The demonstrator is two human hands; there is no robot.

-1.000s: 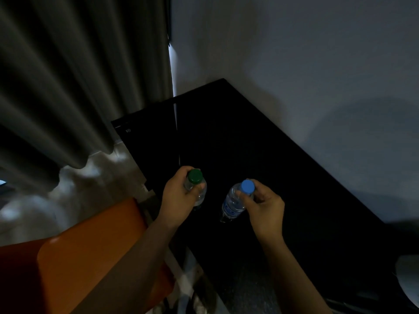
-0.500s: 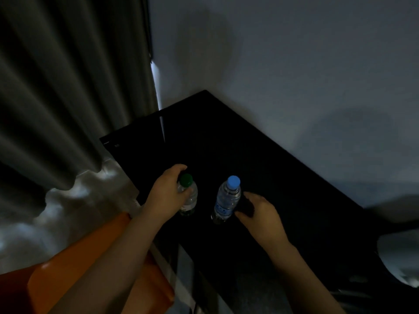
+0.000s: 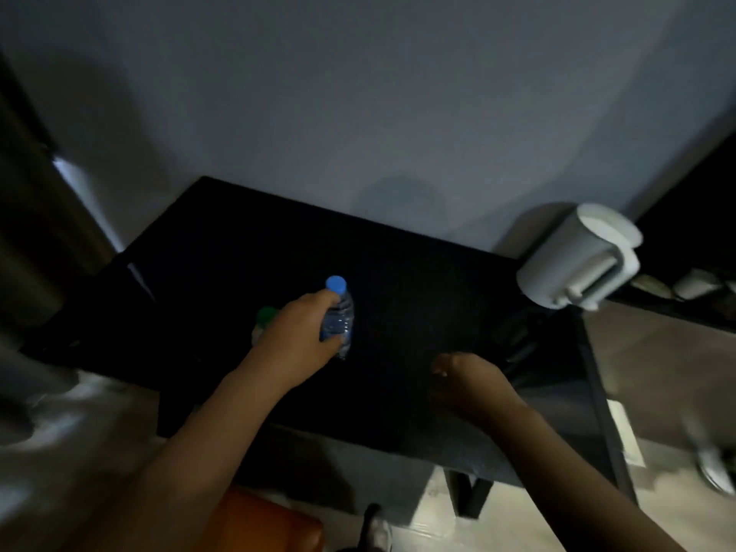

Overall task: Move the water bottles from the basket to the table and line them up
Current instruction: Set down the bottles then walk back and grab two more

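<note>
Two small clear water bottles stand on the black table [image 3: 418, 280]. The blue-capped bottle [image 3: 341, 312] is upright near the table's middle, and my left hand [image 3: 296, 340] grips its body from the left. The green-capped bottle [image 3: 266, 317] stands just behind my left hand, mostly hidden by it. My right hand [image 3: 464, 378] hovers over the table to the right of the bottles, fingers loosely curled, holding nothing. No basket shows in this view.
A white lidded kettle [image 3: 577, 258] sits at the table's right far corner against the grey wall. An orange seat [image 3: 271, 523] lies below the table's near edge. A curtain hangs at far left. Pale floor and a shoe [image 3: 376, 529] show at the bottom.
My left hand let go of the green-capped bottle and took hold of the blue-capped one. My right hand released the blue-capped bottle and drew away to the right. The view swung right.
</note>
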